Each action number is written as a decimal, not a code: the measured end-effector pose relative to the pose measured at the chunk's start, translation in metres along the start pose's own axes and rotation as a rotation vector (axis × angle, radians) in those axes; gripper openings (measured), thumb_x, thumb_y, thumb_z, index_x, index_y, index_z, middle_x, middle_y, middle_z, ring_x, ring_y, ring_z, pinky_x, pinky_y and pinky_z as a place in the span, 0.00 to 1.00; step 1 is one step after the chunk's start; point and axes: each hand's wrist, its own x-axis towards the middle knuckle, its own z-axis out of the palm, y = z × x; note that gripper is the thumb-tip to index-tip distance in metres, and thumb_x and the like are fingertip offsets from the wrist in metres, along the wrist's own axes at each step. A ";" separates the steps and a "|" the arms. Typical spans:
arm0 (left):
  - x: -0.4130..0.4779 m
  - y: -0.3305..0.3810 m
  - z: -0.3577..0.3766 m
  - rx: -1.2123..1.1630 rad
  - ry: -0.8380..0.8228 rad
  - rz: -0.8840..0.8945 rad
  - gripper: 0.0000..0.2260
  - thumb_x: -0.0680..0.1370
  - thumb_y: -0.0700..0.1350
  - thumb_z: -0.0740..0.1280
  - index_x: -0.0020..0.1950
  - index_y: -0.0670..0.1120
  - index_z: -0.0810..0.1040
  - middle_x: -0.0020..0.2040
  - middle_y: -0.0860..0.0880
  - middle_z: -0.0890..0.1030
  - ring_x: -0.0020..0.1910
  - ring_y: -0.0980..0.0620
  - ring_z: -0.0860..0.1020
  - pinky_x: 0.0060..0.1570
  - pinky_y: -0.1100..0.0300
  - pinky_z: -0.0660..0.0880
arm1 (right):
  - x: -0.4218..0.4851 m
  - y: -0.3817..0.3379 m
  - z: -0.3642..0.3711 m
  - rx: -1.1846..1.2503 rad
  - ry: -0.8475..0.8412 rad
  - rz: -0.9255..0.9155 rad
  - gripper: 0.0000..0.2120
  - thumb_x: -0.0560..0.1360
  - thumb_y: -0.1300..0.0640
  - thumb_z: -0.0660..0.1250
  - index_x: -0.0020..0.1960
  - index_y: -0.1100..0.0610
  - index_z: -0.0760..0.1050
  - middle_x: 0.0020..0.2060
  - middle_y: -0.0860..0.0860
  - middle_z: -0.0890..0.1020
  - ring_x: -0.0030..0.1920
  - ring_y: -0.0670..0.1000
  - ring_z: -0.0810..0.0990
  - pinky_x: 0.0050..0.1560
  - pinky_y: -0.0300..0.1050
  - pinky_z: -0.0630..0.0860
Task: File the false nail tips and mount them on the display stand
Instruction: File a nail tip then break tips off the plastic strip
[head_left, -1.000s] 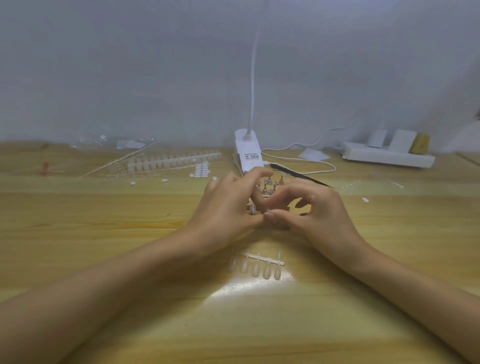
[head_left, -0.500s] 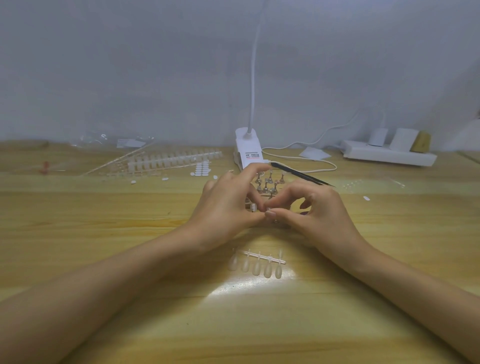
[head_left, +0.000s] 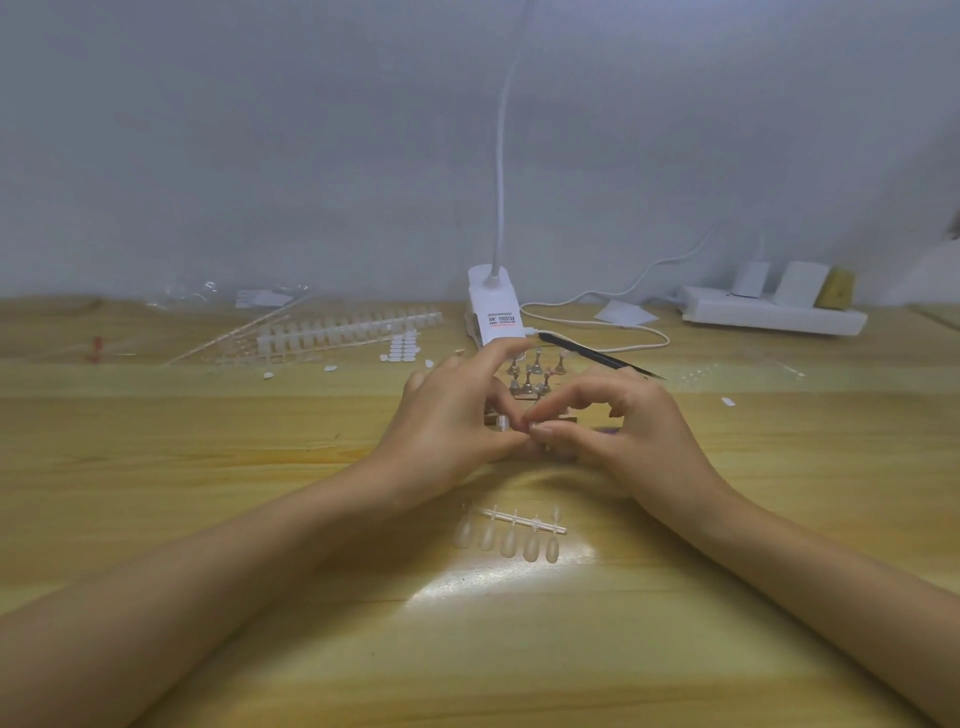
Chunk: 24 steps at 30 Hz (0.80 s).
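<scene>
Grip: left hand (head_left: 452, 421), right hand (head_left: 639, 431) — I see both pinching one small piece (head_left: 530, 425).
Display stand (head_left: 535, 374): just behind that pinch.

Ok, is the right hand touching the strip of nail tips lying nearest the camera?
Apart. The head view shows bare table between the strip of nail tips and the right hand.
</scene>
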 end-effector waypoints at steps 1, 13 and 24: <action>-0.001 0.001 0.000 0.005 0.002 0.006 0.34 0.70 0.50 0.77 0.72 0.58 0.67 0.37 0.64 0.81 0.57 0.55 0.73 0.62 0.45 0.68 | 0.001 0.000 -0.001 0.082 -0.003 0.028 0.02 0.72 0.59 0.75 0.44 0.53 0.86 0.39 0.46 0.85 0.43 0.43 0.78 0.42 0.28 0.68; -0.001 0.002 -0.001 0.008 -0.001 0.041 0.30 0.70 0.48 0.77 0.69 0.57 0.69 0.37 0.64 0.81 0.56 0.54 0.73 0.61 0.45 0.69 | 0.013 -0.001 0.003 0.173 -0.033 0.127 0.09 0.70 0.63 0.77 0.41 0.55 0.77 0.34 0.40 0.80 0.35 0.39 0.75 0.41 0.34 0.72; -0.001 0.004 -0.002 -0.021 -0.020 0.036 0.30 0.71 0.51 0.75 0.70 0.55 0.69 0.36 0.61 0.80 0.53 0.53 0.74 0.59 0.43 0.71 | 0.005 -0.007 0.000 -0.104 -0.027 0.069 0.07 0.64 0.45 0.76 0.39 0.46 0.81 0.36 0.36 0.82 0.44 0.36 0.73 0.50 0.45 0.68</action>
